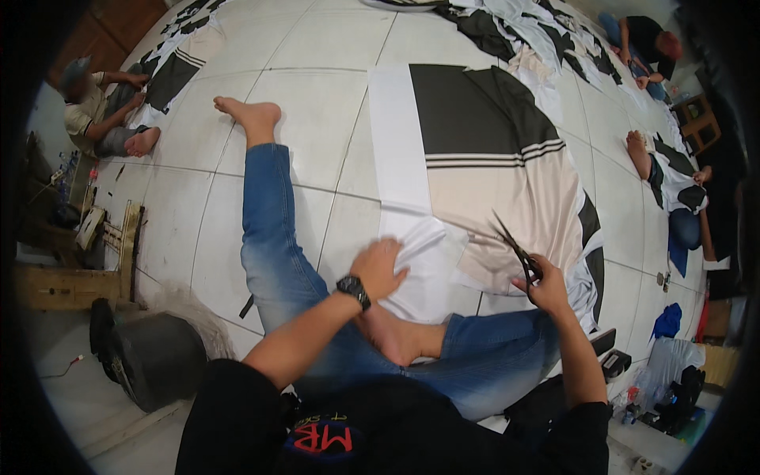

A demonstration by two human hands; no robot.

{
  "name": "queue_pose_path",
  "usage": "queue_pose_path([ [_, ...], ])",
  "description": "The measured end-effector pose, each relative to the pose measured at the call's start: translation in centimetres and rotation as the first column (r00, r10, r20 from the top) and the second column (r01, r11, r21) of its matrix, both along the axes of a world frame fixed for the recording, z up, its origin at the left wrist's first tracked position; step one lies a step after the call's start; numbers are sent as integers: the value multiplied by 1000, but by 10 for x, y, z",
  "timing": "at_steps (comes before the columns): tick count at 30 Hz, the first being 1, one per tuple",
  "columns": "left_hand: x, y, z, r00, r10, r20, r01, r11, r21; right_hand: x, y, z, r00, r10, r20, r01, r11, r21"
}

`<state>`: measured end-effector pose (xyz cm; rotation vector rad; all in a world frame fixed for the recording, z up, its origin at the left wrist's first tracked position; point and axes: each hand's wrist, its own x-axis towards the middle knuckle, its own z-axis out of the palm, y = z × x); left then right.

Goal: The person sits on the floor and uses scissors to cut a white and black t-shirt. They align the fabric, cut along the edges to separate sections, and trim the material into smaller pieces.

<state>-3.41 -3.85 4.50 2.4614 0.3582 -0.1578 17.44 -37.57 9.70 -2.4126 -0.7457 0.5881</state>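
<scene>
A wide cloth panel lies on the floor before me, with a dark part [459, 111], pale stripes and a cream part [507, 206]. A white strip [400, 142] runs down its left side and ends in a creased white piece [423, 277] near my bare foot. My left hand [378, 267] rests on the edge of that white piece, fingers stretched out, a dark watch on the wrist. In my right hand [549, 286] is a pair of dark scissors [522, 257], held over the cream cloth. The blades point away and a little left; they look parted.
Loose dark and white cloth [491, 32] is heaped at the far right. One person [87, 119] sits at the far left with cloth; others [645, 47] sit at the right. A black round container [162, 356] and a wooden piece [71, 286] stand at the left.
</scene>
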Motion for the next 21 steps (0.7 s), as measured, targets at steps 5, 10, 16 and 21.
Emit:
queue_pose_path([
  [5,30,40,-21,987,-124,106,98,971,220,-69,62,1,393,-223,-892,593,803,60],
  [10,32,54,-20,958,-218,-186,263,925,273,-101,80,-19,416,-381,-826,618,784,-51],
  [16,42,52,-43,964,-111,243,44,963,265,-102,99,-25,358,-341,-869,630,776,-45],
  [21,49,57,-58,973,-22,231,-53,948,314,-111,128,-52,387,-363,-847,655,755,-25],
])
